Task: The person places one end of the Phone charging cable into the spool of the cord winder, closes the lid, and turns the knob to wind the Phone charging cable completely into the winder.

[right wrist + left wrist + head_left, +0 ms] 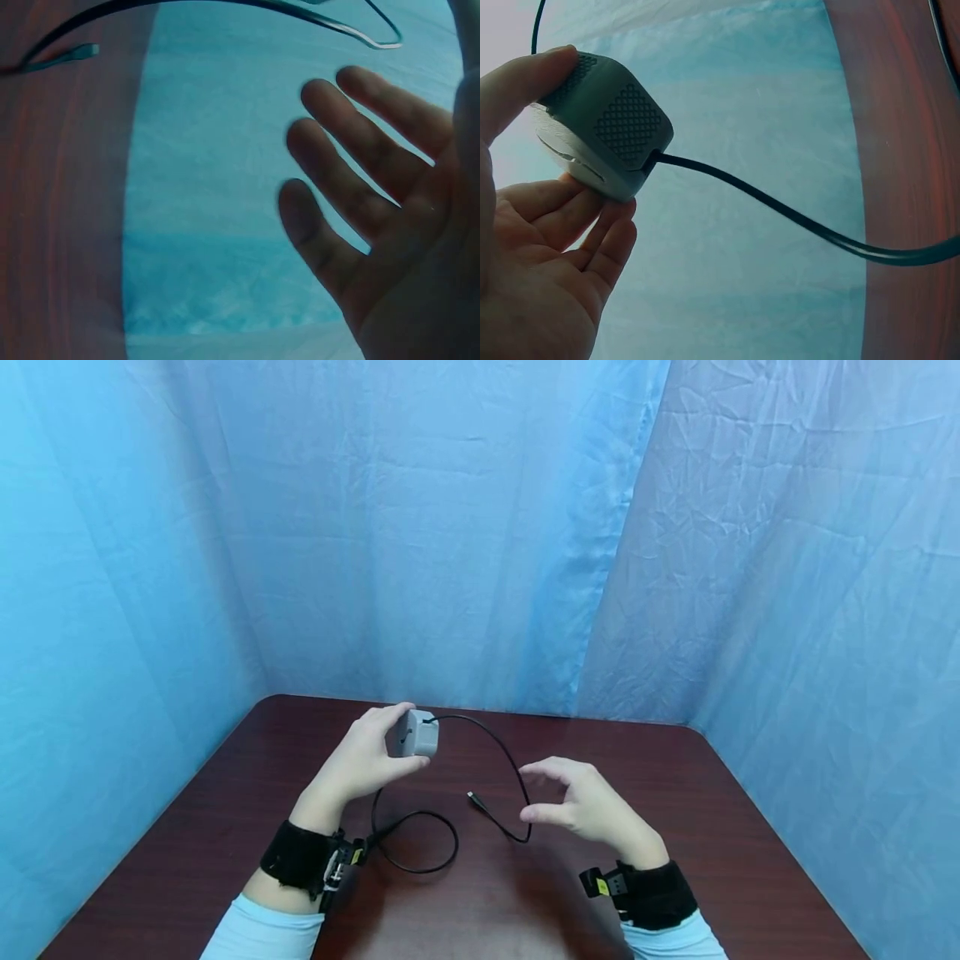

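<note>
A small grey block-shaped device (422, 735) with rounded edges is held up over the far part of the table by my left hand (358, 762). The thumb and fingers grip it from opposite sides, and crosshatched panels (628, 124) show on it in the left wrist view. From one corner a black cable (497, 739) arcs rightward and bends back to a plug end (474, 798). Another run of black cable (420, 871) loops below the left hand. My right hand (592, 806) holds nothing; its fingers are spread and overlap the cable's arc in the head view.
The dark reddish-brown table (637, 760) has rounded far corners. Light blue curtains (450, 543) hang behind it and at both sides. Black straps with small cameras sit on the left wrist (300, 860) and the right wrist (654, 895).
</note>
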Demonstrator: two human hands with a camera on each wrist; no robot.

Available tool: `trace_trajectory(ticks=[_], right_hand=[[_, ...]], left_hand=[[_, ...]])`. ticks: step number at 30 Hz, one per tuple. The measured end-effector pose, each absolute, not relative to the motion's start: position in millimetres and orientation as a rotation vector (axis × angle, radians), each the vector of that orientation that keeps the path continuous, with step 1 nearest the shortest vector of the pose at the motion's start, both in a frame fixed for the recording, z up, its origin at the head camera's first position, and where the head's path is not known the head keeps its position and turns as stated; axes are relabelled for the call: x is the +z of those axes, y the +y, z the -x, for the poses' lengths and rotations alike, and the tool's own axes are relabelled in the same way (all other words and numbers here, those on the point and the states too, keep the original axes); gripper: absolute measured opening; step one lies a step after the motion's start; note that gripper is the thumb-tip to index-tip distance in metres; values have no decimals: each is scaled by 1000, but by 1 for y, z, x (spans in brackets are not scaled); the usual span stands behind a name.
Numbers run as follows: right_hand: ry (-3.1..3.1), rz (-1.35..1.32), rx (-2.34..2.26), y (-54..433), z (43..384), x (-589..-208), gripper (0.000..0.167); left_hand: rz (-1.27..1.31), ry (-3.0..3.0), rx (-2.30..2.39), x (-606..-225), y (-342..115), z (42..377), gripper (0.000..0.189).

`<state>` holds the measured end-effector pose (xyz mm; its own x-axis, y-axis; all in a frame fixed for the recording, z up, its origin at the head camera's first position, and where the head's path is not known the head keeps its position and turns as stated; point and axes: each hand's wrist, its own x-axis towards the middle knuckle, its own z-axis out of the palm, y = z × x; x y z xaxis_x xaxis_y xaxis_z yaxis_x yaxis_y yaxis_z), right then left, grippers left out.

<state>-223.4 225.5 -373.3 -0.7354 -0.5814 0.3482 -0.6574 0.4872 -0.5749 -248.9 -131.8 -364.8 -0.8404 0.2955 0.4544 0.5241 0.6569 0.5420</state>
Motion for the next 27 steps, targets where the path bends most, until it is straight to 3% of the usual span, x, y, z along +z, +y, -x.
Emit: trace_trajectory(ticks=[6, 27], right_hand=[[-2825, -1127, 997, 206, 227, -386, 60], [-3149, -1148, 553, 117, 219, -410, 30]], left_hand=[[589, -2584, -1039, -366, -142, 253, 81], [518, -2613, -1077, -370, -150, 256, 82]])
